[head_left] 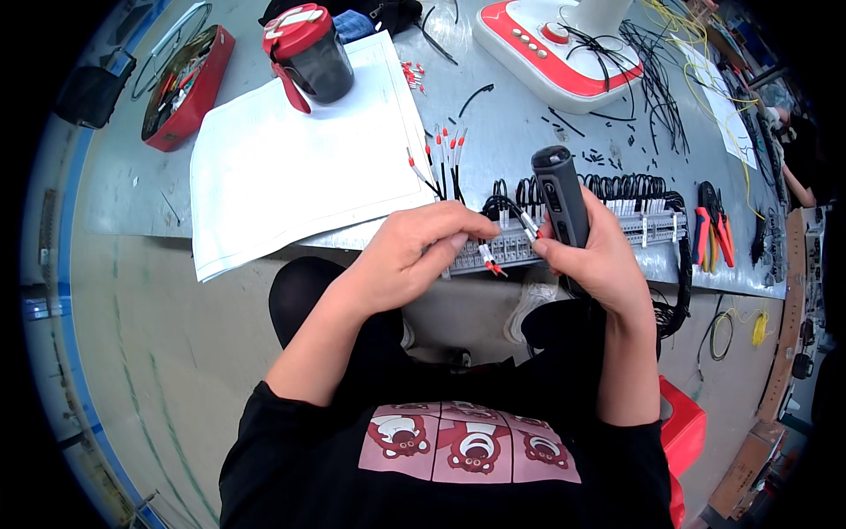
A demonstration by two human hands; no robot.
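A row of grey terminal blocks (520, 242) lies along the table's near edge, with looped black wires (626, 187) on its far side. My right hand (604, 260) is wrapped round a dark grey cordless screwdriver (561, 198); its lower end is hidden. A black wire with a white sleeve (528, 220) reaches that hand's thumb. Over the left part of the row, my left hand (414, 251) has thumb and index finger drawn close together; what they hold, if anything, is hidden. Just beside its fingertips are white-sleeved wire ends with red tips (490, 260). Several red-tipped black wires (447, 145) stand up beyond it.
Large paper sheets (300, 159) lie at left under a lidded cup (313, 53). A red tool box (188, 88) stands farther left. At back right is a white-and-red machine base (564, 57). Pliers (714, 227) and black wire scraps (608, 159) lie at right.
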